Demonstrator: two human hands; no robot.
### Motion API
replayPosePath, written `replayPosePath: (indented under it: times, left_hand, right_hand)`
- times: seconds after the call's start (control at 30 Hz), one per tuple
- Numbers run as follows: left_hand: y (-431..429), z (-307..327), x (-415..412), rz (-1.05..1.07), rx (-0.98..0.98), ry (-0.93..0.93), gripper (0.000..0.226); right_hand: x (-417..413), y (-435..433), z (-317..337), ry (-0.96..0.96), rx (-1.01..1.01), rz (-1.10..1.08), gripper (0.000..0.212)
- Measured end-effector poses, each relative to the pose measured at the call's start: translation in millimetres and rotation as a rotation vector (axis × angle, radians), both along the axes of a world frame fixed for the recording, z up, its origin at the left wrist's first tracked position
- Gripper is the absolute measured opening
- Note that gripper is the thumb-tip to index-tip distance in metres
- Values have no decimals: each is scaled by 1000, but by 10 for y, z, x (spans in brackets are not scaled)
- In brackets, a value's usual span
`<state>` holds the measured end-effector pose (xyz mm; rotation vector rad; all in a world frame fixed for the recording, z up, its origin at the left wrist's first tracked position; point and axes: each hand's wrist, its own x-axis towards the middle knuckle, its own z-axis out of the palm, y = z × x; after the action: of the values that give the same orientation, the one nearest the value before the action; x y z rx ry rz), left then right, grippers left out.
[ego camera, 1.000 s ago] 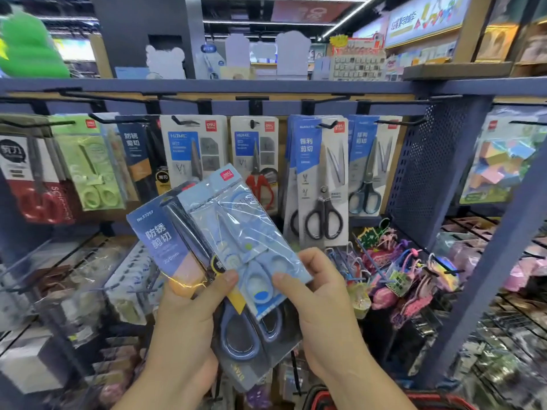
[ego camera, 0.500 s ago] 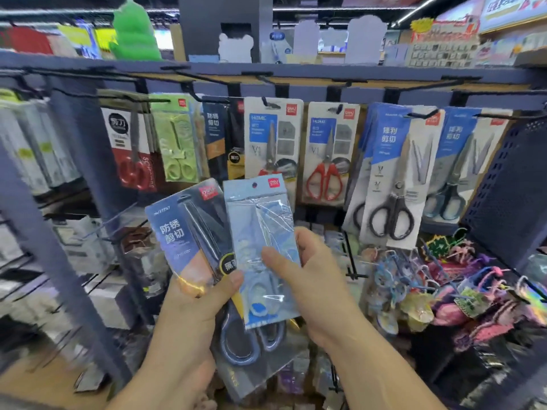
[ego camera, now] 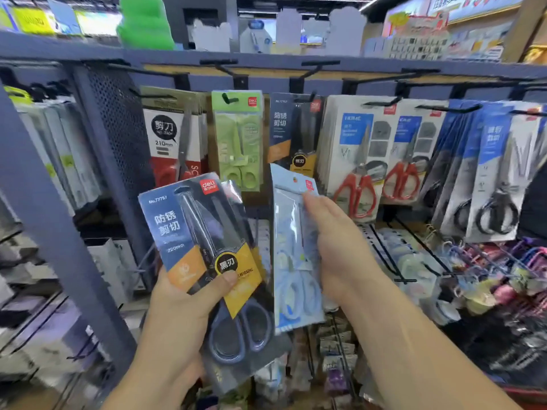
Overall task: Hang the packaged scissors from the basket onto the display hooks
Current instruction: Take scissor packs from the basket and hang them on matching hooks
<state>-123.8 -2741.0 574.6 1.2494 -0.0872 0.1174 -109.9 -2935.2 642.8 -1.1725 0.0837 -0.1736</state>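
Note:
My left hand (ego camera: 183, 315) grips a dark blue pack of black scissors (ego camera: 204, 250) with an orange band, thumb across its front. My right hand (ego camera: 334, 247) holds a light blue pack of small scissors (ego camera: 291, 261) upright, apart from the dark pack and just right of it. Black display hooks (ego camera: 225, 97) run along the rail above, carrying hung packs: a green pack (ego camera: 236, 140), a matching dark blue pack (ego camera: 293, 131), red-handled scissors (ego camera: 358, 161). The light blue pack's top sits below the dark hung pack. The basket shows only as a red edge (ego camera: 527, 393) at the bottom right.
A perforated blue panel (ego camera: 118, 128) and a slanted blue upright (ego camera: 44, 220) stand at the left. Black-handled scissors packs (ego camera: 497, 179) hang at the right. Wire hooks with small colourful items (ego camera: 503, 267) fill the lower right. A shelf with cards runs along the top.
My right hand has pulled the light blue pack off the dark pack and lifted it to the right. The view has swung left, so the hung packs sit further right.

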Motion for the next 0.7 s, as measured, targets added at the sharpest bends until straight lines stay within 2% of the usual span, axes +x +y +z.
replayPosePath:
  times: [0.1,0.2,0.27,0.37,0.43,0.7]
  left_hand:
    - [335,41,120,-16,7,10,60]
    - [590,66,203,-9,4,15,63]
    - [698,90,247,4,15,-5,59]
    - [797,127,326,16,15,-24,61]
    - [840,149,381,28,12,-27,64]
    - [844,270,536,110,-5,-41,67]
  right_hand:
    - [138,202,125,-63,-67,-53,19]
    - [285,362,296,-121,-258,-135,24]
    - [387,441,428,-177,-401,-199,16]
    - [533,552,633,-298,-503,-270,40]
    - [632,601,737,-376,-536,-326,47]
    - [854,737,821,-537,-509,-411,43]
